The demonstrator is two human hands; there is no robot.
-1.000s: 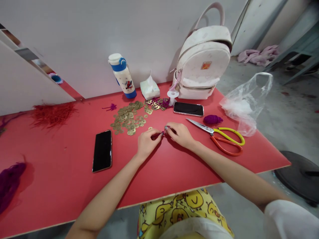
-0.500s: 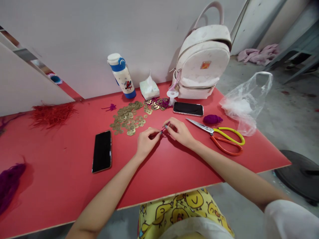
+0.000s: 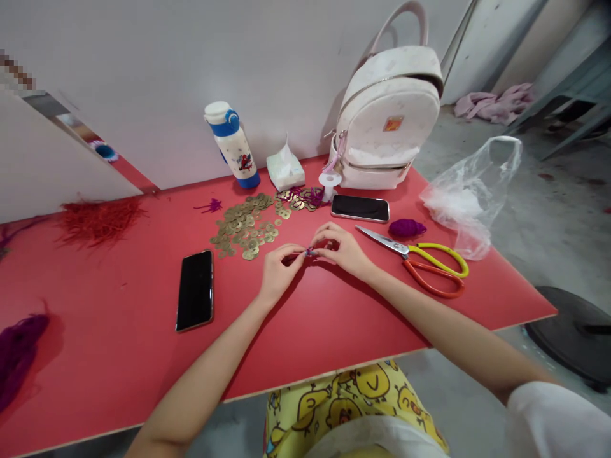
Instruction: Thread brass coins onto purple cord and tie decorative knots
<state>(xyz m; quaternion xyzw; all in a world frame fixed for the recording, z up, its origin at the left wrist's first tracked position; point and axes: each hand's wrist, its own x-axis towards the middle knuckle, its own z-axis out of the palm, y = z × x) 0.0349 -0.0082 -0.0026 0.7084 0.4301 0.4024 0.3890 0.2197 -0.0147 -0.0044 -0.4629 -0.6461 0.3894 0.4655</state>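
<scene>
Above the middle of the red table [image 3: 305, 318], my left hand [image 3: 280, 270] and my right hand [image 3: 341, 251] meet at their fingertips. Both pinch a thin purple thread [image 3: 310, 252], mostly hidden by the fingers. Beyond my left hand lies a pile of brass coins with holes [image 3: 243, 222]. More coins tangled with purple yarn [image 3: 312, 198] lie behind my hands. To the right of my right hand rest large scissors [image 3: 405, 251] with one yellow and one red handle, and a small purple yarn ball [image 3: 407, 228].
A black phone [image 3: 195, 289] lies left, another phone [image 3: 360, 208] behind my right hand. At the back stand a bottle [image 3: 233, 143], a tissue pack [image 3: 285, 168], a white spool [image 3: 329, 184] and a white backpack [image 3: 386, 121]. A plastic bag [image 3: 470, 203] sits at the right edge; red shreds [image 3: 100, 219] lie far left.
My right fingertips have come in closer against my left fingertips at the thread. My left hand has barely moved, and the things on the table are unchanged.
</scene>
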